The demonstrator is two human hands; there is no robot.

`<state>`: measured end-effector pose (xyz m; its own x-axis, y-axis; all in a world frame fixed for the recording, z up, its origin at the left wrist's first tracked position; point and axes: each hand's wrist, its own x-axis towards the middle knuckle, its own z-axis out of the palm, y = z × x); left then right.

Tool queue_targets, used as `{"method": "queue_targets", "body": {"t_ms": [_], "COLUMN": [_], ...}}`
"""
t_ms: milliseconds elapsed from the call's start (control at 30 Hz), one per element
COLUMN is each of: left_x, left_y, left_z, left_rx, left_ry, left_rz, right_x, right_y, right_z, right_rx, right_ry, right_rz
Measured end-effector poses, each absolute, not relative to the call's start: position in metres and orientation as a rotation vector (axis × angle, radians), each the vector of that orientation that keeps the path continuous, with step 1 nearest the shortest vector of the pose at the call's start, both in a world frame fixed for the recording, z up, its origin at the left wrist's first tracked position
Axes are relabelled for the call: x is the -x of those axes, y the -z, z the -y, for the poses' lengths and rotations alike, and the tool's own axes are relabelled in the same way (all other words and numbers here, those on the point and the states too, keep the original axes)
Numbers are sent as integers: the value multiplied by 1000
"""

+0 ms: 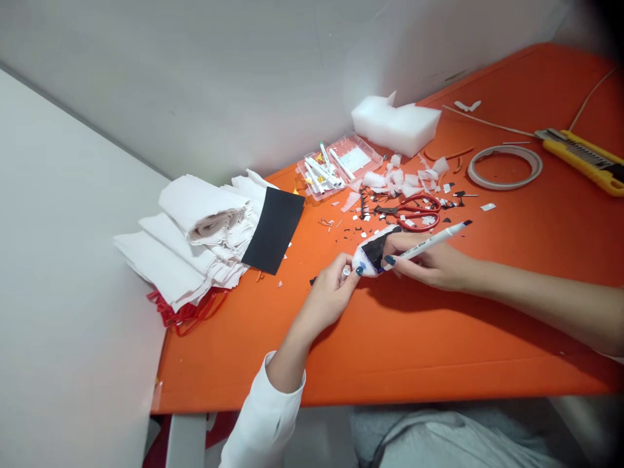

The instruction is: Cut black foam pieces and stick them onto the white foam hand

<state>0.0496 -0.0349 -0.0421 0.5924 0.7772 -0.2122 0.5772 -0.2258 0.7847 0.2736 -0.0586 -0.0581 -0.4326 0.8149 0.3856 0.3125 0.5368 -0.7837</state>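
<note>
Between my hands is a small white foam piece [361, 259] with a black patch [374, 249] on its upper side and blue marks near its left end. My left hand [335, 286] pinches that left end, and a white pen cap [346, 272] shows between its fingers. A white marker [429, 244] with a dark end sits in the closed fingers of my right hand [429, 260]; its lower tip meets the piece or lies just beside it, hidden by the fingers. Red-handled scissors [418, 213] lie right behind the piece, among black and white scraps.
At the left are stacked white paper tissues [195, 240] and a black card [273, 231]. Farther back stand an open marker box [324, 175] and a white foam block [397, 125]. A tape roll [505, 168] and yellow utility knife [585, 159] lie at the right of the orange table [439, 351].
</note>
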Motion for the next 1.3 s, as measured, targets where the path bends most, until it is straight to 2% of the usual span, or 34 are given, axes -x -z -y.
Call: {"method": "queue_targets", "body": {"t_ms": [700,800,1100,1300], "left_x": [-50,-51,-51,-51], "left_y": [42,42,41,40], "left_z": [34,34,37,38], "left_rx": [-1835,-1815,-1765,-1760], "left_ry": [-362,-360,-367,-345], "left_rz": [-1110,-1114,-1130,-1135], "right_x": [-276,-276,-265,-266], "right_y": [58,60,60,61], "right_z": [60,61,66,70], "right_rx": [872,798,740,839], "right_ry": [-942,-794,-45,95], "right_rz": [1939,1994,2276,2325]}}
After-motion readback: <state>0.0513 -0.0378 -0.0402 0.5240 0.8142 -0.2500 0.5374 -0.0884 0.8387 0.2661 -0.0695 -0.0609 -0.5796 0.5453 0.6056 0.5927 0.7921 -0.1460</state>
